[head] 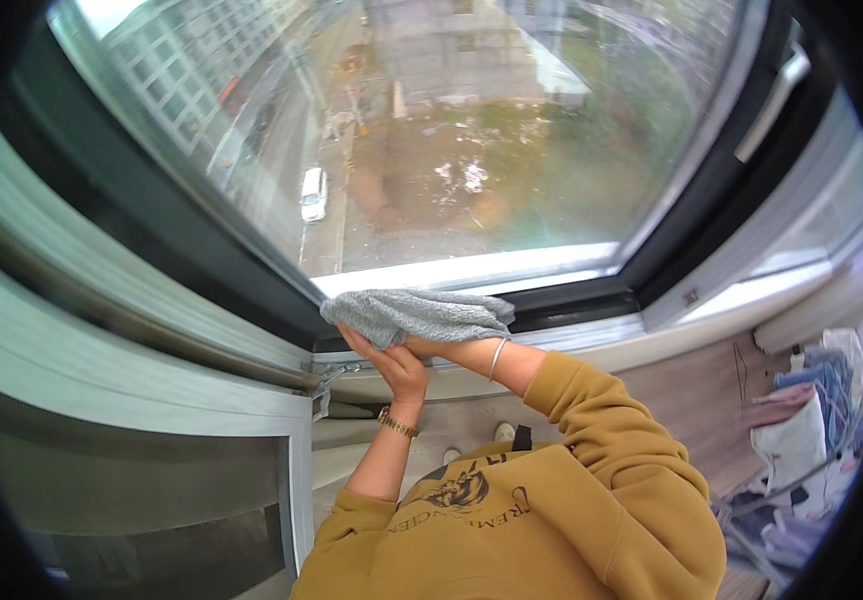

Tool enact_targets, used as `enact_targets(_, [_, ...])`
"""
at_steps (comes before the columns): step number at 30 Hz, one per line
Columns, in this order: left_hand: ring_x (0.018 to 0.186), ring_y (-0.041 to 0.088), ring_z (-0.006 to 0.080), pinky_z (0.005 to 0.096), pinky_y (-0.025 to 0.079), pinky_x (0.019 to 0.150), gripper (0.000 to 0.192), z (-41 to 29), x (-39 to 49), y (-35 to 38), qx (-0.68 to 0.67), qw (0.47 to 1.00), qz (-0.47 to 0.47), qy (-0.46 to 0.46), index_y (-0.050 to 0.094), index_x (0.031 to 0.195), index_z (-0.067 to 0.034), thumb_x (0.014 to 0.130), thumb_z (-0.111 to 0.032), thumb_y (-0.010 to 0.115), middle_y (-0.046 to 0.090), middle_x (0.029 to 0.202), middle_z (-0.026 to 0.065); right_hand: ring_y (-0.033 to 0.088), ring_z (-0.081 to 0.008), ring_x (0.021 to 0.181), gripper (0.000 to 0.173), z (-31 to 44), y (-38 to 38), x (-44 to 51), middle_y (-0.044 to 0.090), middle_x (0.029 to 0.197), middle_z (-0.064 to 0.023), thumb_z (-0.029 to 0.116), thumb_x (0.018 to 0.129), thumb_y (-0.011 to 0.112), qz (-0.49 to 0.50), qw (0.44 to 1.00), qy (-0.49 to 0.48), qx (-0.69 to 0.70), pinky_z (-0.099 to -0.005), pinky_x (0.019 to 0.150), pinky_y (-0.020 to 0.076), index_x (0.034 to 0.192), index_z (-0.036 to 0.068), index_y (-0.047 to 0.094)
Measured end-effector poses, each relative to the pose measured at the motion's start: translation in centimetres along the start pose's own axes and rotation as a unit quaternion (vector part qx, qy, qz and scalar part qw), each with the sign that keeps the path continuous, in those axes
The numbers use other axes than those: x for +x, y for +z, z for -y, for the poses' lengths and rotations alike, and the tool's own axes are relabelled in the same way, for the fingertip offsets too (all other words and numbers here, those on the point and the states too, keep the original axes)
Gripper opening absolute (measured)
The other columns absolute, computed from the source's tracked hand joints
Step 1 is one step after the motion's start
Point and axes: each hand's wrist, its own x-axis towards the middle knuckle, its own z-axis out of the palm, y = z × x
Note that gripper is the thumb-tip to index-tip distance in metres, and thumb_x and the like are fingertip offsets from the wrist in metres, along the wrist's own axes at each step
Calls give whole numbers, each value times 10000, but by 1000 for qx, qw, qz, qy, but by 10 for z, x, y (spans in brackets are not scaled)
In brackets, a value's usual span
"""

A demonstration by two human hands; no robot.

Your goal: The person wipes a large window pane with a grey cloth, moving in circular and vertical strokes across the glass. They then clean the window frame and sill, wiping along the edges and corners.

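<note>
A grey terry cloth [420, 313] lies bunched along the lower left part of the black window frame [574, 306], below the glass pane [476, 225]. My left hand [390, 363] is under the cloth's left part, its fingers pointing up and left and touching the fabric. Beside it, my right hand [422, 345] is mostly hidden by the cloth, which drapes over it up to the wrist with a silver bangle. Both hands are close together near the frame's lower left corner. How the fingers of the right hand are bent cannot be seen.
A white-framed screen panel [298, 465] stands open at the left, with a metal latch [334, 379] near its corner. A silver window handle [773, 105] is at the upper right. Clothes on a rack [788, 442] stand at the right. My shoes [505, 432] are on the wooden floor.
</note>
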Motion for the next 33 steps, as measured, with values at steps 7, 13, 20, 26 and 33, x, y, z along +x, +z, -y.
enact_targets(7, [1286, 323, 430, 506, 255, 1080, 586, -20, -30, 20, -10, 992, 105, 68, 273, 1388, 76, 917, -227, 444, 276, 1403, 300, 459, -262, 1263, 461, -1, -15, -72, 487, 1366, -115, 262, 912, 501, -114, 991, 42, -52, -377, 1064, 357, 1330, 69, 471])
enact_targets(13, [1152, 459, 385, 485, 362, 1003, 509, -67, -30, 61, -33, 949, 231, 210, 512, 1270, 6, 784, -119, 595, 506, 1221, 208, 533, -282, 1174, 397, -3, -61, -151, 603, 1213, -100, 224, 821, 590, -210, 947, 243, 19, -387, 1018, 393, 1193, 87, 590])
enact_targets(20, [1078, 513, 332, 406, 450, 903, 534, -148, -36, 148, -98, 898, 318, 288, 552, 1256, -48, 759, -167, 705, 543, 1159, 152, 570, -345, 1107, 403, -42, -103, -245, 621, 1156, -160, 214, 808, 630, -324, 860, 303, -255, -451, 966, 420, 1177, 56, 596])
enact_targets(26, [1050, 515, 321, 412, 441, 906, 466, -143, -27, 128, -90, 915, 310, 243, 549, 1256, -31, 825, -171, 655, 543, 1146, 142, 617, -344, 893, 235, -9, -126, -200, 651, 937, -133, 130, 770, 643, -350, 883, 243, -195, -435, 765, 468, 987, 38, 639])
enact_targets(33, [1053, 516, 328, 421, 427, 920, 397, -103, -2, 55, -59, 958, 245, 138, 558, 1253, -21, 901, -200, 592, 568, 1151, 146, 642, -348, 822, 233, 9, -83, -136, 663, 899, -149, 147, 742, 648, -303, 905, 171, -245, -428, 732, 494, 949, 42, 666])
